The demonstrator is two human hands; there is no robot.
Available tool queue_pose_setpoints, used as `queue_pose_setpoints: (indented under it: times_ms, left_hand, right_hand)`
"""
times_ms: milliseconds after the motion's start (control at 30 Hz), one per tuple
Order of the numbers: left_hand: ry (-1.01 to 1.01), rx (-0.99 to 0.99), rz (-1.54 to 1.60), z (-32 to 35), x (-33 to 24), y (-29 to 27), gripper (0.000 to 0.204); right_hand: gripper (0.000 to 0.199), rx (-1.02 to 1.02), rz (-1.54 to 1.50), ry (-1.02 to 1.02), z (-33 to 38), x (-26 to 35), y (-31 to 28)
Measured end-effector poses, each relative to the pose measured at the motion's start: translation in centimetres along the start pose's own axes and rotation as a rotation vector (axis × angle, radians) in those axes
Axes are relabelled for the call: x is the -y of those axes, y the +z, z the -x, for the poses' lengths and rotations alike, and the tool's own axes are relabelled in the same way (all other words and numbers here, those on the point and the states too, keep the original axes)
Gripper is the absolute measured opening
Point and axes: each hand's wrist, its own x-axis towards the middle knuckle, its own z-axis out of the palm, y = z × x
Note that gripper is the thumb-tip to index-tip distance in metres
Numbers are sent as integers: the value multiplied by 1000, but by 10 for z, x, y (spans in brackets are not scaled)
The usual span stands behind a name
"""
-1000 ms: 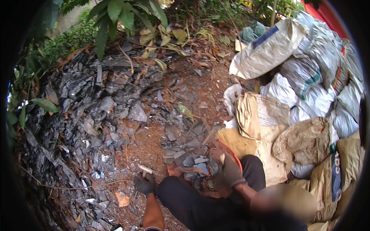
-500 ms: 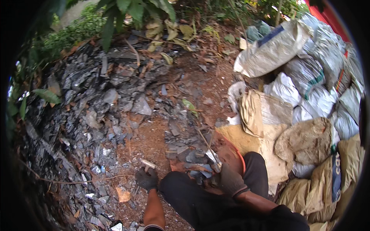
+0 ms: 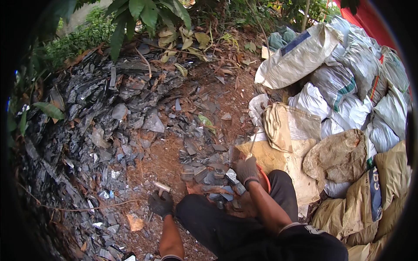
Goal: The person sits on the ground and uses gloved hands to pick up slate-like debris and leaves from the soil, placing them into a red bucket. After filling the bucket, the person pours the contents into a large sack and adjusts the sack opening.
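My left hand (image 3: 161, 203), in a dark glove, is closed round a hammer at the left of my knee. The hammer's metal head (image 3: 163, 187) shows above the fingers; most of the handle is hidden. My right hand (image 3: 247, 169), also gloved, grips a thin rod (image 3: 252, 145) that points up and away from me. What the rod ends in cannot be made out. Beneath and beside this hand lies an orange-rimmed basin (image 3: 264, 177), mostly covered by my arm. Broken grey slate-like pieces (image 3: 209, 177) lie between my hands, in front of my knees.
A heap of dark flaky shards (image 3: 87, 130) spreads over the left side. A thin twig (image 3: 100, 207) lies across it. Flattened brown sacks (image 3: 300, 163) are at my right, with filled white sacks (image 3: 344, 87) piled behind. Leafy branches (image 3: 148, 13) hang at the far edge.
My right hand has moved up and away from me, over the basin's edge. Its rod has swung from leaning left to leaning slightly right. The left hand keeps hold of the hammer.
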Motion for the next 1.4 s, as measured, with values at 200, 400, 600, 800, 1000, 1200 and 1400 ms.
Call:
queue_pose_setpoints:
  times_ms: [200,400,600,800,1000,1200,1400]
  left_hand:
    - [-14,-27,17,2,9,-8,36]
    - [28,-35,2,6,8,0,36]
    - [-20,-38,51,0,3,-3,35]
    - [-5,-101,20,1,3,-3,34]
    - [-4,-26,22,6,0,5,37]
    - [-4,18,-20,4,0,6,39]
    - [3,-20,-22,5,-6,5,38]
  right_hand:
    - [18,78,-379,423,28,51,-61]
    - [17,159,101,19,30,55,-25]
    - [27,-38,-1147,394,11,89,-58]
    - [31,-192,-886,328,15,69,-61]
    - [22,53,-621,365,10,28,14]
    - [30,57,-960,384,28,62,-15]
    - [31,-149,-910,176,53,46,-9]
